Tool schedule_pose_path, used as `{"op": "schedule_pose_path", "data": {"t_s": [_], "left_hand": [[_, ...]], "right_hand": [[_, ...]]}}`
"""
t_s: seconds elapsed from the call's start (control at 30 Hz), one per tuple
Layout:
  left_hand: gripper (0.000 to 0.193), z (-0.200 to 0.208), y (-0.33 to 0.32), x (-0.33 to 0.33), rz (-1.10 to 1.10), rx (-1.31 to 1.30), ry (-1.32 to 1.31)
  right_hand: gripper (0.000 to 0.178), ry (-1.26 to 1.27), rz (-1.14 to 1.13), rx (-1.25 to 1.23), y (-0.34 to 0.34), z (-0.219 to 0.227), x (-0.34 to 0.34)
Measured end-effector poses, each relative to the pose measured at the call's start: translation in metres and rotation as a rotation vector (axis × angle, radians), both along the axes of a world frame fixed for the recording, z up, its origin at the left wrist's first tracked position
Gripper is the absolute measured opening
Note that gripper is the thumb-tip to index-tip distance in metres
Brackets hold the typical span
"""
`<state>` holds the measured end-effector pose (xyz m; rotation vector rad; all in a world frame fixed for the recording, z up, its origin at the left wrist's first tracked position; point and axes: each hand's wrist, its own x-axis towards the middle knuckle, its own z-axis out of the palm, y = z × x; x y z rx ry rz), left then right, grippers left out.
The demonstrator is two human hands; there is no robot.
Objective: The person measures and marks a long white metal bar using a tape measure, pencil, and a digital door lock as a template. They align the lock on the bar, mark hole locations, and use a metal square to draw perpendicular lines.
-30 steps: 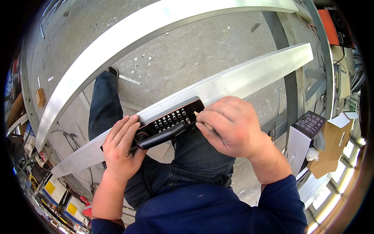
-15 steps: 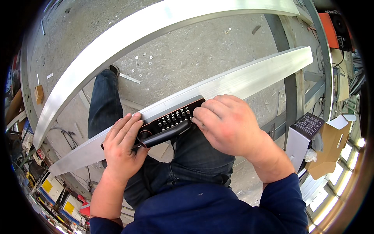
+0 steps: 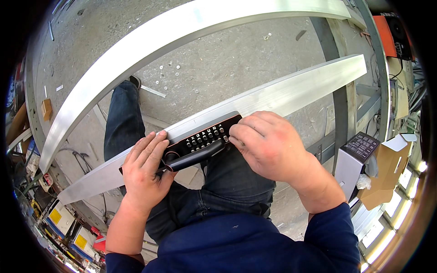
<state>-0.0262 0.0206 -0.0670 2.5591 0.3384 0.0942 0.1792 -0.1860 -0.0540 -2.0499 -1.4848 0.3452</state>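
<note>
A black keypad door lock (image 3: 193, 140) with rows of buttons and a lever handle (image 3: 195, 157) lies along a silver metal beam (image 3: 291, 91) across my lap. My left hand (image 3: 144, 168) grips the lock's left end, its fingers over the upper edge and its thumb near the lever's base. At the lock's right end, my right hand (image 3: 271, 148) is curled with thumb and forefinger pinched beside the last buttons. Whatever may be between those fingertips is hidden by the hand.
A second silver beam (image 3: 136, 43) curves across beyond the first. Grey metal frame uprights (image 3: 341, 104) stand at the right, near a white and black box (image 3: 348, 166) and an opened cardboard carton (image 3: 387, 173). Washers (image 3: 177, 67) are scattered on the concrete floor.
</note>
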Motion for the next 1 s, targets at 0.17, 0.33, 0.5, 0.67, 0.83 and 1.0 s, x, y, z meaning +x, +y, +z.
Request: {"op": "schedule_pose_path", "data": {"t_s": [0.17,0.33,0.5,0.67,0.83,1.0], "left_hand": [[0.053,0.001,0.0,0.001,-0.002,0.0,-0.013],[0.053,0.001,-0.001,0.002,-0.005,0.004,-0.019],[0.054,0.001,-0.001,-0.001,-0.005,-0.012,0.003],[0.053,0.002,-0.001,0.0,-0.008,-0.007,0.01],[0.053,0.003,0.0,0.001,-0.01,-0.013,0.021],[0.053,0.003,0.0,0.001,-0.007,-0.022,0.014]], "right_hand": [[0.012,0.11,-0.079,0.092,-0.001,0.008,0.006],[0.012,0.244,-0.289,0.235,-0.014,0.025,0.017],[0.014,0.281,-0.32,0.254,-0.019,0.02,0.014],[0.013,0.261,-0.248,0.196,-0.02,0.017,0.014],[0.012,0.282,-0.208,0.164,-0.017,0.015,0.011],[0.012,0.202,-0.131,0.115,-0.011,0.01,0.009]]}}
